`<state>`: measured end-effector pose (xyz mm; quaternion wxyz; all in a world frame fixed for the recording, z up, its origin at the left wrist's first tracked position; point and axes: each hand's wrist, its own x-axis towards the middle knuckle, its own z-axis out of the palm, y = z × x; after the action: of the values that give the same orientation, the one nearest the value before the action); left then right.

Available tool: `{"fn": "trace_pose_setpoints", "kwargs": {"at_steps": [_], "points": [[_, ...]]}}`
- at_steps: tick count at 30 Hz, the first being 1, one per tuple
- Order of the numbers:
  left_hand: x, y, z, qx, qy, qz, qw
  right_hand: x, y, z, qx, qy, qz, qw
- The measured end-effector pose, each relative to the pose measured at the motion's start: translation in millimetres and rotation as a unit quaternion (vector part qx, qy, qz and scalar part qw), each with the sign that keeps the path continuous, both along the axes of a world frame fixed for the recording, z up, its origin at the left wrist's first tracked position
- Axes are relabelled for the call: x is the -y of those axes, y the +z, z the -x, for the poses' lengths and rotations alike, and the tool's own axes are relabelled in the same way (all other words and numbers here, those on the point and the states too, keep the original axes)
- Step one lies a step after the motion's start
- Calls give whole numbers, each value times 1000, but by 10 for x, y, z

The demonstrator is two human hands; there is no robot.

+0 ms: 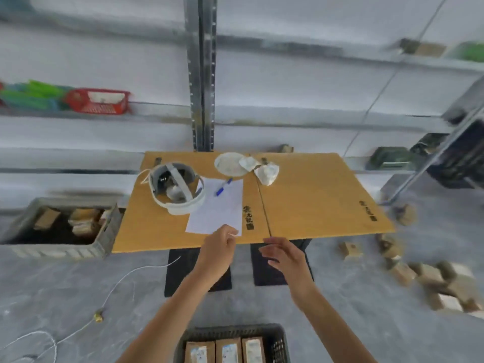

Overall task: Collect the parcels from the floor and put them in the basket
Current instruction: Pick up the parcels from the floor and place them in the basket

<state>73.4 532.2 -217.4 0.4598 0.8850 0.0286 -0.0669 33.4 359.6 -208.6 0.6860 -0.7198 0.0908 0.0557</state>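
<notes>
Fingers [231, 235] of the left hand [218, 254]: curled, tips at the near corner of the sheet of paper [217, 208] lying on the worktop [314, 200]. Blur prevents telling whether they pinch the sheet or only touch it. Right hand [284, 256]: its fingers are loosely spread, slightly bent and hold nothing; it hovers at the worktop's near edge.

Parcels [424, 276]: small brown cartons in a loose scatter on the floor [65, 284] to the right. They lie well apart from both hands and below them; the right hand is the nearer. Neither hand touches a parcel. Three stowed parcels [226, 349] stand side by side in the dark basket [279, 344], directly beneath the forearms. A grey crate [110, 231] on the left also holds cartons.

Assessment: the parcels appear light and stiff, with flat cardboard faces unlikely to slip, so one hand per parcel should suffice. Recommended hold: across two opposite long faces, thumb on one and fingers on the other. Corners may crush under a hard squeeze. Contents are not visible, so treat them as possibly fragile
</notes>
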Motion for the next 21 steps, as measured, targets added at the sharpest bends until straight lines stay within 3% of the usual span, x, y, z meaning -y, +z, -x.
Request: {"fn": "trace_pose_setpoints", "kwargs": {"at_steps": [8,21], "points": [[1538,1100,-61,156,-117,27,980,1213,966,335,103,-168,44,979],[4365,962,178,175,-206,38,962,4118,756,733,106,-256,64,959]]}}
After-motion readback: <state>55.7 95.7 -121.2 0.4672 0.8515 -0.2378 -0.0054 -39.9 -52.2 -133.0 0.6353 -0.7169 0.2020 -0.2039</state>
